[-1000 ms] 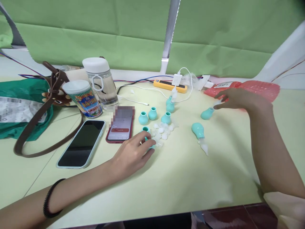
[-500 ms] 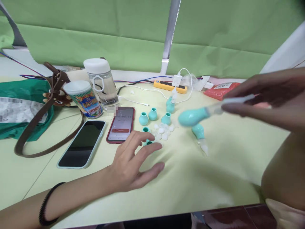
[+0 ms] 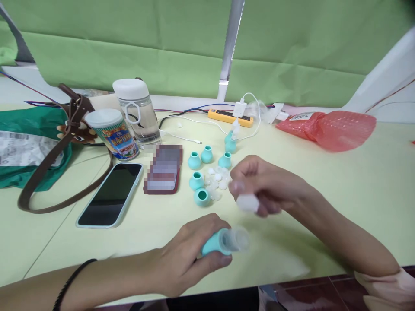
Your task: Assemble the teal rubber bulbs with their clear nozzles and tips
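Note:
My left hand [image 3: 181, 257] is closed around a teal squeeze bulb [image 3: 212, 244] near the table's front edge. A clear plastic collar [image 3: 238, 239] sticks out of the bulb's mouth, pointing right. Just above it, my right hand [image 3: 259, 183] pinches a whitish translucent piece [image 3: 248, 203], blurred by motion; its exact shape is unclear. Several open teal bulbs [image 3: 202, 197] stand beyond my hands, mouths up. Beside them lies a small heap of white and clear plastic pieces [image 3: 218, 177], partly behind my right fingers. Farther back are teal bulbs with clear nozzles [image 3: 230, 141].
Left of the bulbs lie a red-cased phone [image 3: 164, 168] and a black-screened phone [image 3: 112, 196]. Behind them stand a noodle cup [image 3: 118, 140] and a water bottle [image 3: 142, 116], near a brown strap [image 3: 35, 190]. A yellow power strip [image 3: 227, 117] and red plastic bag [image 3: 343, 129] lie at the back.
My left hand, open over the bulbs before, has drawn nearer and grips a bulb. My right hand came in from the right; the nozzled bulb it held has left its fingers, which pinch a whitish piece.

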`<state>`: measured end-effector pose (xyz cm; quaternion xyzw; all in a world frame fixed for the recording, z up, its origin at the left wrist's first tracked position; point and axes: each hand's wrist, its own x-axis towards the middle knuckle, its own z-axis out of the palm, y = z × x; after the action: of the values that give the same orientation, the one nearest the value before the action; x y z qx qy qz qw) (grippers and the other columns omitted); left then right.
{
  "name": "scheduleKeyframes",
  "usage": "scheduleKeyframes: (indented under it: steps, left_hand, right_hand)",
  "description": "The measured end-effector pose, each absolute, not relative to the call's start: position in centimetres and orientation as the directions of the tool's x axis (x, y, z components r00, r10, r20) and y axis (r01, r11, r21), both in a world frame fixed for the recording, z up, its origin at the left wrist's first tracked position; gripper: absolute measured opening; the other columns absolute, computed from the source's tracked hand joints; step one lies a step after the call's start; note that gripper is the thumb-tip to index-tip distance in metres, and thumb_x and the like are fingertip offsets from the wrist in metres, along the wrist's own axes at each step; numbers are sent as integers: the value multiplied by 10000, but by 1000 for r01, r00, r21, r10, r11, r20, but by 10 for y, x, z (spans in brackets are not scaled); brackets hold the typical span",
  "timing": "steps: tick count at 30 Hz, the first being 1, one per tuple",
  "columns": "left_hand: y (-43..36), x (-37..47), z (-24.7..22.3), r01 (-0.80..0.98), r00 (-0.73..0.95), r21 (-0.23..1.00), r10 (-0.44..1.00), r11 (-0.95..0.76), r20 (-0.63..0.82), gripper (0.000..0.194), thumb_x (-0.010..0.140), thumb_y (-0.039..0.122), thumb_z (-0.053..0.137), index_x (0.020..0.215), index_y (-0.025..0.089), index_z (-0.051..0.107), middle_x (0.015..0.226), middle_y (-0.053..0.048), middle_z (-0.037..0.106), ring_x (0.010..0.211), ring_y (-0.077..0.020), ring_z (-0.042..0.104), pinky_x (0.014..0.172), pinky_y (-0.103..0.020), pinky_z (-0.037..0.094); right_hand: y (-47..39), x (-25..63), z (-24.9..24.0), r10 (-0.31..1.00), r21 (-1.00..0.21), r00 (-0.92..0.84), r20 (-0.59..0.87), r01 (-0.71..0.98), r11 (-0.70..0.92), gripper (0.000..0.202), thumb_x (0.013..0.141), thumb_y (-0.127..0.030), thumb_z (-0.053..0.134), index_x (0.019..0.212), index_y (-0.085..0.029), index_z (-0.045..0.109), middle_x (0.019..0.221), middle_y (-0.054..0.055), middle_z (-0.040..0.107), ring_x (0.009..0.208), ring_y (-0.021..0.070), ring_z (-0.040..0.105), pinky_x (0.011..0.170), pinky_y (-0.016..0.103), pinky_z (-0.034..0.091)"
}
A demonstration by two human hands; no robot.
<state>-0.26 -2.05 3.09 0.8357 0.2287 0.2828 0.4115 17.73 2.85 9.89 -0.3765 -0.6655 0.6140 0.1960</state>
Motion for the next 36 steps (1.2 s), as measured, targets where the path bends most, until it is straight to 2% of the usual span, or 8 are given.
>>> scheduleKeyframes:
  steps: [2,5,8,13,19,25,31,36]
  left_hand:
    - [-20,-2,28,133,730,820,615,-556,299,126,802,210,432,914,162,462,765,-39,514,666,-145,483,622,-227,405]
    - [-19,1,23,149,705,836,650,-527,284,122,787,221,460,896,170,482,723,-22,517,616,-132,475,582,-212,391]
    - [-19,3,19,202,687,881,703,-427,184,82,781,244,469,783,165,490,629,7,465,546,-112,419,527,-208,355]
    - [-14,7,18,243,644,960,763,-139,-52,223,815,312,425,656,155,440,565,36,345,522,-93,321,489,-215,277]
    - [-12,4,19,98,576,995,814,15,-69,223,830,324,399,687,156,430,559,43,340,519,-90,318,495,-214,278]
    - [-16,2,18,93,564,986,824,-139,63,127,806,253,458,724,162,493,612,30,405,581,-98,349,531,-192,314]
    - [-16,3,15,139,574,958,809,-251,129,126,803,226,453,715,157,511,568,28,407,510,-92,361,472,-186,323]
    - [-16,0,22,93,707,914,672,-396,219,86,791,168,447,782,149,530,663,-22,515,585,-124,444,555,-226,369]
  right_hand:
    - [43,178,90,746,-963,-619,-246,243,-116,329,729,-370,516,503,-133,486,338,-45,440,237,27,277,235,162,190]
    - [60,179,71,882,-935,-468,-59,336,115,291,701,-338,563,519,-124,489,405,-30,483,323,33,354,308,157,249]
    - [73,179,48,917,-758,-330,225,532,377,236,694,-308,573,560,-117,540,492,-9,522,451,60,440,413,172,326]
    - [81,179,35,863,-549,-401,308,666,505,133,709,-210,549,634,-120,612,544,3,570,508,76,491,508,192,368]
    - [50,176,66,763,-718,-628,153,460,522,267,788,-344,457,675,-128,567,528,-13,514,466,52,429,446,168,319]
    - [23,158,59,617,-615,-733,286,353,705,344,728,-227,481,457,-141,287,443,-67,223,440,33,184,431,196,192]
    - [27,158,53,622,-933,-783,24,206,295,314,748,-156,400,448,-141,311,440,-62,242,415,28,217,389,177,185]
    - [46,163,47,525,-973,-843,-119,-7,-230,378,677,-210,440,368,-167,225,331,-81,187,312,19,171,326,182,153]
